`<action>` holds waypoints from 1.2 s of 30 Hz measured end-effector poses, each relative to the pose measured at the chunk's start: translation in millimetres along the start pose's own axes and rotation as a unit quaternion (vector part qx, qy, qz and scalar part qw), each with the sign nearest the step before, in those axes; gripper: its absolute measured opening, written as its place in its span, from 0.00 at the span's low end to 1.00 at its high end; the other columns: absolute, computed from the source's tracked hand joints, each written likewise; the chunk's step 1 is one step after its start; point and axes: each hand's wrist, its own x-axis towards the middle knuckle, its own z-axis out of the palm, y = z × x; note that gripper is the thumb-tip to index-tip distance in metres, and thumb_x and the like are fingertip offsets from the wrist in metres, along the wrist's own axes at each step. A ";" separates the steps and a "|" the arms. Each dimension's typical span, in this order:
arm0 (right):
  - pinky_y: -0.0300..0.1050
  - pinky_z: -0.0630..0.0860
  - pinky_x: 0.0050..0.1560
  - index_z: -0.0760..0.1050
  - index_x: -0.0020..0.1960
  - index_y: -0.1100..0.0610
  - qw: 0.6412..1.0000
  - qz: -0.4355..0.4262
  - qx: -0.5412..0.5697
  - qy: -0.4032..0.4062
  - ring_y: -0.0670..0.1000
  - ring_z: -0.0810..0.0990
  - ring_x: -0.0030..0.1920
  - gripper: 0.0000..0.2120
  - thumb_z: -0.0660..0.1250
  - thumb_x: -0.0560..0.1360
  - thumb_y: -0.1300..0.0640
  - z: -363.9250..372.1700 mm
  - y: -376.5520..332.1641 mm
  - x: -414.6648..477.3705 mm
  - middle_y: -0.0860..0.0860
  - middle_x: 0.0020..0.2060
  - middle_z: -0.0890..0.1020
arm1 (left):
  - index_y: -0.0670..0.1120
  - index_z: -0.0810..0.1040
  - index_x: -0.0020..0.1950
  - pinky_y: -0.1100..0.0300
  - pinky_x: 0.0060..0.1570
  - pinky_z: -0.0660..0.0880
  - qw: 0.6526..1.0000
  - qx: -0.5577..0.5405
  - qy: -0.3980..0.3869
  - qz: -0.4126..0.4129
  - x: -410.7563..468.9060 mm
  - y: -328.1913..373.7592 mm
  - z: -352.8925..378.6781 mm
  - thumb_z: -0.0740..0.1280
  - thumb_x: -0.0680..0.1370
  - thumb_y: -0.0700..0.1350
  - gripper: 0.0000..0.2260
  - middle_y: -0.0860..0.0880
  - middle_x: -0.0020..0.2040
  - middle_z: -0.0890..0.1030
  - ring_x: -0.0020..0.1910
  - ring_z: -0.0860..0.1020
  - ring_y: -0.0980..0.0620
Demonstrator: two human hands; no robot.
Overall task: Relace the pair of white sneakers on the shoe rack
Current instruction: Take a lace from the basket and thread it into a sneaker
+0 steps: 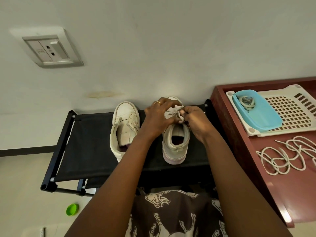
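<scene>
Two white sneakers stand on the black shoe rack (82, 151), toes toward the wall. The left sneaker (124, 129) has no lace and its tongue lies open. On the right sneaker (176, 142), my left hand (158, 117) grips the upper near the eyelets. My right hand (193, 119) pinches something small and pale at the eyelets, likely a lace end; the fingers hide it. A loose white lace (287, 159) lies coiled on the maroon table. Another lace (247, 101) sits in the blue tray (263, 120).
A maroon table (256, 168) stands right of the rack, with a white perforated basket (290, 115) under the blue tray. A wall socket (51, 50) is at upper left. A green lid (72, 209) lies on the floor. My patterned clothing fills the lower middle.
</scene>
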 end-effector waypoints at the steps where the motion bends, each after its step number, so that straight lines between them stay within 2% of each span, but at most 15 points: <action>1: 0.40 0.71 0.39 0.75 0.40 0.62 1.000 0.004 0.009 0.002 0.51 0.74 0.38 0.14 0.54 0.78 0.69 0.5 -0.1 0.6 0.57 0.36 0.76 | 0.53 0.79 0.57 0.50 0.57 0.64 1.000 0.024 -0.012 0.000 0.5 1.9 3.7 0.72 0.69 0.49 0.17 0.53 0.53 0.75 0.57 0.73 0.50; 4: 0.38 0.75 0.37 0.77 0.48 0.71 1.000 0.010 0.004 0.003 0.51 0.77 0.38 0.12 0.55 0.74 0.73 -2.6 0.8 -0.1 0.59 0.38 0.78 | 0.50 0.82 0.55 0.48 0.55 0.62 0.999 0.030 -0.001 0.024 -1.5 8.2 11.3 0.68 0.74 0.43 0.11 0.48 0.53 0.78 0.57 0.74 0.47; 7: 0.40 0.74 0.39 0.78 0.44 0.66 1.000 0.000 0.005 0.002 0.50 0.77 0.37 0.11 0.58 0.77 0.70 -2.9 1.4 -0.9 0.57 0.36 0.78 | 0.44 0.84 0.46 0.49 0.49 0.65 0.995 0.040 0.073 0.048 0.8 2.8 13.5 0.67 0.71 0.41 0.07 0.46 0.47 0.80 0.49 0.77 0.46; 9: 0.39 0.73 0.39 0.78 0.40 0.60 1.000 -0.008 0.001 0.009 0.48 0.76 0.36 0.13 0.58 0.79 0.66 -1.3 1.2 0.0 0.54 0.35 0.78 | 0.42 0.81 0.47 0.52 0.51 0.67 0.999 -0.026 0.036 0.002 1.6 4.3 12.1 0.65 0.74 0.40 0.06 0.47 0.47 0.77 0.49 0.75 0.49; 11: 0.39 0.73 0.39 0.78 0.40 0.58 1.000 -0.011 -0.007 0.017 0.48 0.75 0.36 0.14 0.58 0.80 0.65 -1.1 1.4 0.2 0.53 0.34 0.78 | 0.40 0.77 0.49 0.62 0.49 0.68 0.993 -0.108 -0.013 -0.042 0.2 8.8 6.6 0.62 0.78 0.38 0.05 0.50 0.47 0.73 0.48 0.72 0.53; 13: 0.42 0.73 0.42 0.78 0.40 0.58 1.000 -0.008 -0.019 0.018 0.48 0.76 0.37 0.14 0.58 0.80 0.64 -1.7 1.5 -0.1 0.53 0.35 0.79 | 0.43 0.73 0.48 0.68 0.47 0.66 0.983 -0.161 -0.016 -0.084 -1.7 10.8 0.4 0.58 0.81 0.41 0.06 0.52 0.44 0.71 0.46 0.71 0.55; 17: 0.44 0.72 0.44 0.78 0.40 0.58 0.999 -0.012 -0.045 0.022 0.50 0.75 0.39 0.14 0.58 0.80 0.63 0.3 2.6 -0.7 0.54 0.37 0.79 | 0.45 0.75 0.44 0.69 0.42 0.69 0.942 -0.291 -0.016 -0.167 -1.4 14.4 -12.9 0.53 0.83 0.49 0.15 0.53 0.38 0.75 0.37 0.74 0.63; 19: 0.41 0.72 0.43 0.77 0.40 0.58 0.998 -0.008 -0.052 0.032 0.49 0.75 0.39 0.14 0.57 0.80 0.63 -2.8 1.8 -2.3 0.54 0.37 0.78 | 0.47 0.78 0.38 0.65 0.39 0.68 0.910 -0.363 0.059 -0.193 1.0 15.2 -27.2 0.52 0.83 0.51 0.21 0.51 0.36 0.75 0.33 0.73 0.61; 21: 0.38 0.70 0.39 0.76 0.39 0.57 0.998 -0.002 -0.050 0.037 0.46 0.74 0.38 0.15 0.57 0.81 0.63 -5.6 1.0 -4.1 0.52 0.36 0.77 | 0.47 0.79 0.27 0.65 0.34 0.66 0.839 -0.477 0.150 -0.213 4.0 11.6 -50.1 0.53 0.83 0.50 0.28 0.48 0.36 0.75 0.28 0.69 0.59; 22: 0.37 0.69 0.37 0.75 0.38 0.57 0.998 0.000 -0.050 0.034 0.45 0.73 0.37 0.15 0.57 0.81 0.62 -5.5 0.6 -4.7 0.51 0.36 0.77 | 0.47 0.78 0.23 0.65 0.32 0.65 0.821 -0.497 0.178 -0.216 4.7 5.5 -60.7 0.53 0.83 0.50 0.29 0.47 0.36 0.74 0.25 0.67 0.59; 25: 0.37 0.69 0.38 0.75 0.37 0.55 0.998 0.003 -0.058 0.024 0.45 0.73 0.36 0.15 0.58 0.80 0.62 -0.4 -0.7 -5.0 0.50 0.35 0.77 | 0.47 0.72 0.28 0.63 0.29 0.62 0.817 -0.486 0.182 -0.254 1.1 -7.5 -77.0 0.54 0.82 0.54 0.24 0.48 0.32 0.76 0.23 0.63 0.57; 29: 0.37 0.68 0.36 0.75 0.36 0.56 0.997 0.007 -0.063 0.044 0.45 0.72 0.35 0.16 0.57 0.80 0.62 -2.8 -1.1 -5.5 0.51 0.35 0.76 | 0.49 0.66 0.37 0.63 0.29 0.65 0.779 -0.525 0.165 -0.301 -4.2 -18.9 -83.9 0.55 0.82 0.55 0.16 0.52 0.31 0.75 0.24 0.64 0.56; 31: 0.37 0.68 0.36 0.75 0.37 0.56 0.997 0.008 -0.068 0.042 0.45 0.71 0.36 0.15 0.58 0.80 0.62 -4.3 -1.5 -6.3 0.53 0.36 0.76 | 0.48 0.67 0.39 0.63 0.30 0.66 0.817 -0.460 0.164 -0.308 -4.2 -23.2 -86.8 0.56 0.82 0.51 0.13 0.52 0.33 0.72 0.26 0.64 0.56; 34: 0.35 0.67 0.34 0.75 0.36 0.55 0.997 0.007 -0.072 0.040 0.45 0.72 0.35 0.15 0.58 0.80 0.62 -4.0 -3.4 -7.4 0.51 0.35 0.76 | 0.44 0.74 0.47 0.60 0.37 0.67 0.932 -0.152 0.115 -0.309 -0.8 -27.0 -80.4 0.53 0.82 0.54 0.17 0.51 0.38 0.75 0.33 0.70 0.53; 36: 0.33 0.67 0.31 0.75 0.36 0.55 0.996 0.006 -0.080 0.047 0.43 0.72 0.33 0.15 0.59 0.80 0.61 -4.6 -4.8 -8.0 0.49 0.33 0.76 | 0.40 0.77 0.45 0.57 0.41 0.65 0.944 0.067 0.084 -0.311 -0.3 -20.6 -69.5 0.52 0.81 0.59 0.25 0.47 0.39 0.76 0.40 0.72 0.49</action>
